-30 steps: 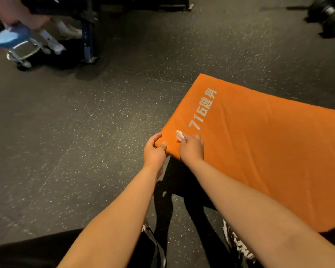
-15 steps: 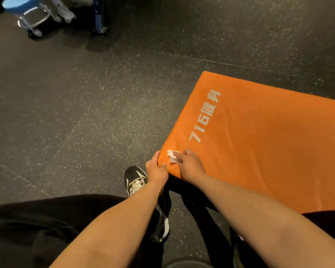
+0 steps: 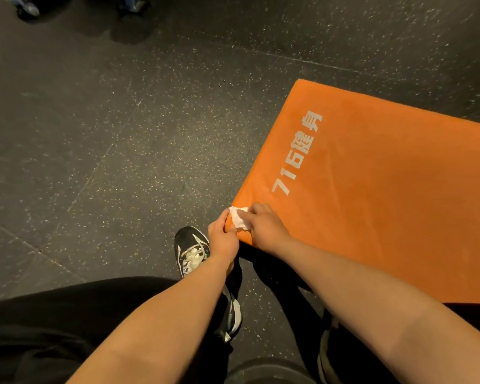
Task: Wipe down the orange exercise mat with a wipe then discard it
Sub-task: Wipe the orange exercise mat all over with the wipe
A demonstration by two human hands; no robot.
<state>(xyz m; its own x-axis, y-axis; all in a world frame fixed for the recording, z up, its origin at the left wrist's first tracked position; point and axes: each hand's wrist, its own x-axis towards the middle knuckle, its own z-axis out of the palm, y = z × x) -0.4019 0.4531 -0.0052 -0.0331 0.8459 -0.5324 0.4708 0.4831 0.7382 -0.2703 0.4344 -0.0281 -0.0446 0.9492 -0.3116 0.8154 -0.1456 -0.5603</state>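
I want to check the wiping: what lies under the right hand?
A white wipe sticks out from under the right hand at the near corner of the mat. How much wipe lies beneath the fingers is covered.

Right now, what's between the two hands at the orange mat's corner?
A crumpled white wipe, held by the right hand against the corner of the orange mat, which the left hand grips; head view.

Left hand, right hand curled, close together
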